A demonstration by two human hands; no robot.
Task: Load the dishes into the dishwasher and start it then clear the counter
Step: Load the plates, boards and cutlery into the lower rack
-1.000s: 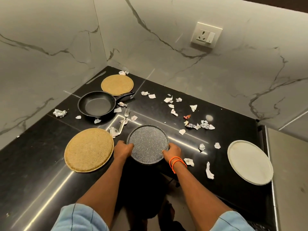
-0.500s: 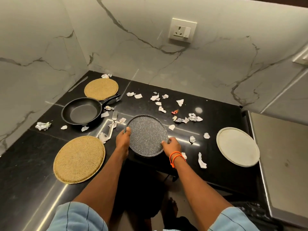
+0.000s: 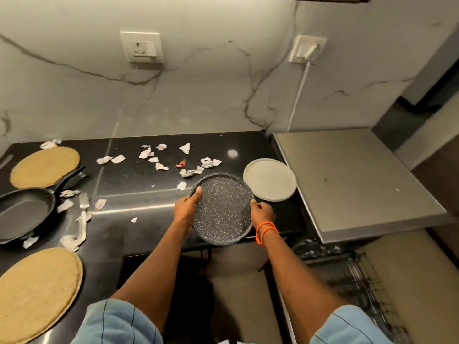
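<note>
I hold a dark speckled round plate (image 3: 221, 209) in the air above the front edge of the black counter (image 3: 139, 177). My left hand (image 3: 186, 207) grips its left rim with the thumb on top. My right hand (image 3: 262, 212), with orange threads at the wrist, grips the right rim. A pale grey plate (image 3: 270, 179) lies flat on the counter just right of the held plate. A black frying pan (image 3: 23, 214) sits at the left, and a fork (image 3: 84, 202) lies beside its handle. The open dishwasher's wire rack (image 3: 352, 274) shows at the lower right.
Two round woven mats lie on the left, one at the back (image 3: 44, 167) and one at the front (image 3: 34, 291). Several crumpled paper scraps (image 3: 159, 157) litter the counter. A grey appliance top (image 3: 347, 180) adjoins the counter on the right. A plugged white cable (image 3: 299, 90) runs down the marble wall.
The speckled plate has come up off the counter and moved right in both hands. My view has swung right, bringing the dishwasher rack and second socket into sight.
</note>
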